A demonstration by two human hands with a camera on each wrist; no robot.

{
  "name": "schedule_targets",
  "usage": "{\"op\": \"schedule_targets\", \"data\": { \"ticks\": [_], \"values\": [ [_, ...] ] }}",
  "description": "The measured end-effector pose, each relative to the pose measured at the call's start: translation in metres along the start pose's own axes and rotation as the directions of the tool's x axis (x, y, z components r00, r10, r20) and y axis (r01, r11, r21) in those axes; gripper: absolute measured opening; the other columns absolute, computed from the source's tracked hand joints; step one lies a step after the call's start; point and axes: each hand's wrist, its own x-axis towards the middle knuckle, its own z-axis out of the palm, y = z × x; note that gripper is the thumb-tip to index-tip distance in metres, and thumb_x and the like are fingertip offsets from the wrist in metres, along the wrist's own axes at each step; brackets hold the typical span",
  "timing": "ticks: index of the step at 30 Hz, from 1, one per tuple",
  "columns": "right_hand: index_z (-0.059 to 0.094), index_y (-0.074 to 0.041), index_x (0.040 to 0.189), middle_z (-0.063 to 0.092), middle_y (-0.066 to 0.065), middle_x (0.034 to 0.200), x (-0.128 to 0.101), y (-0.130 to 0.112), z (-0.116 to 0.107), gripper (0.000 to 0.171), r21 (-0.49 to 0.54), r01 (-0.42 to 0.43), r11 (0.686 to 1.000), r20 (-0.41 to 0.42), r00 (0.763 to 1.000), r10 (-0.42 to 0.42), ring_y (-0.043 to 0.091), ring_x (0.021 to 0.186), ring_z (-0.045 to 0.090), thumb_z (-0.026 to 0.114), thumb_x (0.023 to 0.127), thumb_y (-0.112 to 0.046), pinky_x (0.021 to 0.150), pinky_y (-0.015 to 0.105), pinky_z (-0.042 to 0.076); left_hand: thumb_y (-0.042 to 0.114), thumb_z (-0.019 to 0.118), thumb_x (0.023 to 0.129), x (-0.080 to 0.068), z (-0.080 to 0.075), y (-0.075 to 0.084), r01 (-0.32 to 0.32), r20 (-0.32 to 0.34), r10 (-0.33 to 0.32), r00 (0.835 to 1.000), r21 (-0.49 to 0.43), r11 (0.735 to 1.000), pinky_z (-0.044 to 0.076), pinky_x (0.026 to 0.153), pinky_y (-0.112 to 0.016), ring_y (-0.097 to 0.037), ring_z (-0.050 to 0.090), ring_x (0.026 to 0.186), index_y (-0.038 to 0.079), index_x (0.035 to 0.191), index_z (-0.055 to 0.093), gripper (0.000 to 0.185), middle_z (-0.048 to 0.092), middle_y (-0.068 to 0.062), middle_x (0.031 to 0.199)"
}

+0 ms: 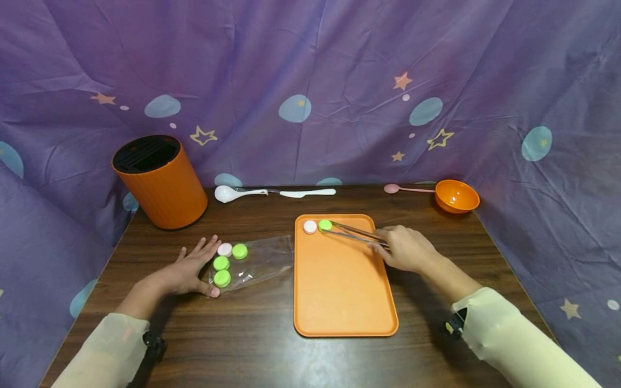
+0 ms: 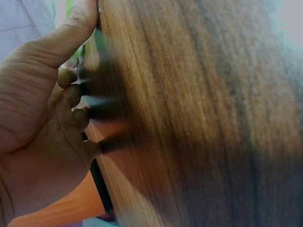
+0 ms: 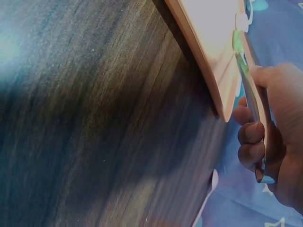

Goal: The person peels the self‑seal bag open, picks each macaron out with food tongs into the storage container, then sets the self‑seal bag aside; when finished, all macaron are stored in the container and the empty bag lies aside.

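My right hand grips slim metal tongs, fingers curled round them. In the head view, the tongs' tips meet a bright green round piece at the far left corner of an orange tray. Beside it on the tray is a pale pink round piece. My left hand rests with spread fingers at the left end of a clear plastic bag. Several green pieces and one pale pink piece lie at that end; I cannot tell whether they are inside.
An orange knife block with a black top stands at the back left. Along the back lie a white ladle and a white-handled knife. At the back right, a pink spoon lies beside an orange bowl. A purple curtain hangs behind.
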Motion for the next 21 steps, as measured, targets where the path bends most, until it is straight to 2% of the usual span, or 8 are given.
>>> {"op": "schedule_targets", "data": {
  "ticks": [8, 11, 16, 21],
  "values": [
    [0.079, -0.002, 0.127, 0.083, 0.017, 0.118, -0.001, -0.001, -0.007, 0.037, 0.005, -0.023, 1.0, 0.001, 1.0, 0.023, 0.039, 0.102, 0.081, 0.074, 0.105, -0.032, 0.083, 0.059, 0.066, 0.074, 0.09, 0.07, -0.003, -0.002, 0.003, -0.01, -0.004, 0.01, 1.0, -0.001, 1.0, -0.014, 0.123, -0.087, -0.054, -0.013, 0.17, 0.007, 0.178, 0.011, 0.15, -0.004, -0.023, 0.186],
    [0.079, -0.002, 0.128, 0.083, 0.017, 0.119, 0.0, -0.005, -0.01, 0.038, 0.007, -0.005, 1.0, -0.023, 1.0, 0.005, 0.039, 0.106, 0.081, 0.075, 0.105, -0.033, 0.087, 0.059, 0.066, 0.075, 0.09, 0.07, -0.004, -0.002, 0.004, -0.012, -0.007, 0.012, 1.0, -0.002, 1.0, -0.014, 0.123, -0.087, -0.054, -0.013, 0.17, 0.007, 0.178, 0.012, 0.15, -0.004, -0.023, 0.186],
    [0.08, -0.006, 0.122, 0.083, 0.011, 0.108, 0.004, -0.024, -0.013, 0.034, 0.033, 0.067, 0.997, -0.049, 0.997, -0.065, 0.029, 0.094, 0.08, 0.077, 0.104, -0.035, 0.079, 0.052, 0.066, 0.075, 0.09, 0.07, -0.003, -0.002, 0.002, -0.014, -0.011, 0.014, 1.0, -0.001, 1.0, -0.015, 0.123, -0.087, -0.053, -0.013, 0.17, 0.008, 0.178, 0.012, 0.15, -0.004, -0.022, 0.186],
    [0.079, -0.011, 0.115, 0.077, 0.001, 0.094, 0.008, -0.045, -0.012, 0.026, 0.035, 0.165, 0.986, -0.059, 0.985, -0.162, 0.017, 0.076, 0.07, 0.076, 0.105, -0.035, 0.067, 0.044, 0.061, 0.074, 0.091, 0.071, -0.001, 0.0, -0.001, -0.017, -0.013, 0.017, 1.0, 0.002, 1.0, -0.015, 0.123, -0.087, -0.053, -0.013, 0.17, 0.008, 0.178, 0.011, 0.149, -0.004, -0.022, 0.186]
  ]
}}
